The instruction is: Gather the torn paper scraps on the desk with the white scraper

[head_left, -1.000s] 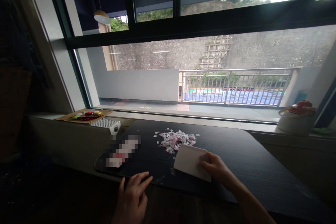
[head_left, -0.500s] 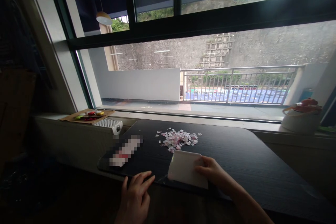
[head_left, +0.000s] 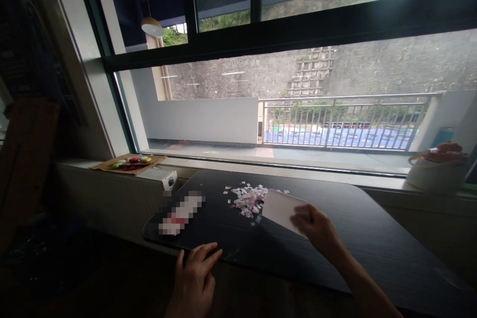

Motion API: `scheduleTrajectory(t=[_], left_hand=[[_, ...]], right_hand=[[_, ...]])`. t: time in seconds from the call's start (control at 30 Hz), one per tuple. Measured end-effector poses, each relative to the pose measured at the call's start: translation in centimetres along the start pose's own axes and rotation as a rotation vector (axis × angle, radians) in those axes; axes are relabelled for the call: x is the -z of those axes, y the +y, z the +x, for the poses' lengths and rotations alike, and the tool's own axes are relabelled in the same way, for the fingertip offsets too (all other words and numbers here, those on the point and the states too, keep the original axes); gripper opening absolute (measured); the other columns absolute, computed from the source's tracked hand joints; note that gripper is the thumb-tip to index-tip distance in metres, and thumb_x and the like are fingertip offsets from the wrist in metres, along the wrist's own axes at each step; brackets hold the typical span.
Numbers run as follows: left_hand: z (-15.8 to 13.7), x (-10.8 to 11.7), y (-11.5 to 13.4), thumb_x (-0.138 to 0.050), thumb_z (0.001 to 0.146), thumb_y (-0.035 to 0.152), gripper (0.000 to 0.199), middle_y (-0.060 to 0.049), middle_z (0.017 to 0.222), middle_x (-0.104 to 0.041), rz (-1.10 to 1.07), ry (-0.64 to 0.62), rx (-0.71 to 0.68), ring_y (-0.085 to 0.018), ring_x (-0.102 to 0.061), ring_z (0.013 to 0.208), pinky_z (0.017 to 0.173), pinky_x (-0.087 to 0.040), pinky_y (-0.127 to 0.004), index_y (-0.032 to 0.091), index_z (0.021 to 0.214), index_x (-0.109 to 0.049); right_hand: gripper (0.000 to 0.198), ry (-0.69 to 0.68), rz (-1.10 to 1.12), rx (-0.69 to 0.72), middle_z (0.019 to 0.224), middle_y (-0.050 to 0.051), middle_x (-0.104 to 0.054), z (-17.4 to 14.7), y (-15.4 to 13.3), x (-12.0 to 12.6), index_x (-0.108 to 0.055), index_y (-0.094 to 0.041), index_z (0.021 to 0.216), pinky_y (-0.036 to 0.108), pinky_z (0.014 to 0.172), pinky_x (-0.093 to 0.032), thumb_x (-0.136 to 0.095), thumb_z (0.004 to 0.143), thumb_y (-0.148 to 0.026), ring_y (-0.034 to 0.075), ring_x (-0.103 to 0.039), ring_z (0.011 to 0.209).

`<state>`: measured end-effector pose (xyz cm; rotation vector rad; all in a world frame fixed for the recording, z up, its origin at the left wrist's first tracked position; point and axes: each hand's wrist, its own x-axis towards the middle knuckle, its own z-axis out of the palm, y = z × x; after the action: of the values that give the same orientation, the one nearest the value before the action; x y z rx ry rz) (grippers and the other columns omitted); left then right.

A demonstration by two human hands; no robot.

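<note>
In the right-centre of the lower frame, the right hand point(head_left: 316, 226), slightly blurred, has its thumb and fingers clamped on the right end of a white sheet of paper point(head_left: 282, 208). The sheet slants over the black table point(head_left: 335, 258), its left edge overlapping the right side of a pile of small paper scraps point(head_left: 249, 201) just below the middle of the frame; whether the two touch cannot be told. The scraps are white and pinkish, with several loose pieces around the heap. At the bottom, left of centre, the left hand point(head_left: 196, 276) is by the table's near edge, its fingers spread apart and holding nothing. On the left end of the table lies an item blurred into white and red blocks point(head_left: 181, 214), too obscured to name. Further left, a brown sheet point(head_left: 100, 165) with red, yellow, green and white pieces point(head_left: 134, 160) on it lies beside a white vent grille point(head_left: 155, 174). At the right edge of the frame stands a white container point(head_left: 428, 176) with something reddish on top. Through the window, a metal railing point(head_left: 334, 124) runs across the right-centre, before a rough grey wall point(head_left: 387, 67).
</note>
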<state>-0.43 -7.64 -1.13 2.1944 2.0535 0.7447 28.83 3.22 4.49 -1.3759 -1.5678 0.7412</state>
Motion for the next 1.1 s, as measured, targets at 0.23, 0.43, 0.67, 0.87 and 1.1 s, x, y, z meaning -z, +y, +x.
scheduleTrajectory(t=[0.23,0.43,0.67,0.87,1.1], left_hand=[[0.1,-0.2,-0.5,-0.04,0.067,0.001,0.063,0.0,0.126,-0.058,0.008,0.012,-0.029,-0.024,-0.051,0.117,0.102,-0.025,-0.062,0.038,0.115,-0.058],[0.0,-0.3,0.0,-0.038,0.067,0.0,0.062,0.0,0.124,-0.059,0.018,0.051,-0.012,-0.023,-0.051,0.116,0.102,-0.023,-0.061,0.036,0.113,-0.06],[0.2,-0.4,-0.7,-0.041,0.066,0.001,0.062,0.0,0.125,-0.059,0.006,0.017,-0.031,-0.024,-0.051,0.116,0.102,-0.027,-0.059,0.038,0.114,-0.06],[0.1,-0.3,-0.2,-0.04,0.066,0.001,0.062,-0.001,0.124,-0.059,0.004,0.039,-0.03,-0.023,-0.052,0.115,0.102,-0.026,-0.059,0.036,0.113,-0.06],[0.1,-0.5,-0.4,-0.039,0.067,0.002,0.061,-0.001,0.126,-0.058,-0.035,0.006,-0.023,-0.023,-0.049,0.116,0.103,-0.023,-0.059,0.035,0.115,-0.059]], right_hand=[[0.017,-0.021,-0.238,0.074,0.078,0.005,-0.07,-0.3,-1.7,-0.5,-0.059,-0.022,0.086,0.032,0.061,-0.046,-0.053,0.074,-0.034,0.024,-0.065,0.073],[0.019,0.004,-0.127,0.079,0.077,0.005,-0.069,0.2,-0.7,-0.2,-0.059,-0.021,0.086,0.031,0.058,-0.048,-0.054,0.074,-0.035,0.022,-0.065,0.069],[0.017,-0.044,0.048,0.088,0.073,0.003,-0.068,2.0,0.4,-2.5,-0.058,-0.019,0.08,0.029,0.055,-0.047,-0.056,0.072,-0.034,0.019,-0.063,0.065],[0.016,-0.197,0.049,0.102,0.07,0.002,-0.066,1.4,0.4,-1.2,-0.057,-0.018,0.082,0.027,0.053,-0.046,-0.056,0.073,-0.031,0.018,-0.062,0.063],[0.019,-0.198,0.125,0.087,0.07,0.002,-0.066,2.1,-0.5,-2.3,-0.058,-0.018,0.081,0.029,0.056,-0.049,-0.06,0.07,-0.034,0.018,-0.063,0.065]])
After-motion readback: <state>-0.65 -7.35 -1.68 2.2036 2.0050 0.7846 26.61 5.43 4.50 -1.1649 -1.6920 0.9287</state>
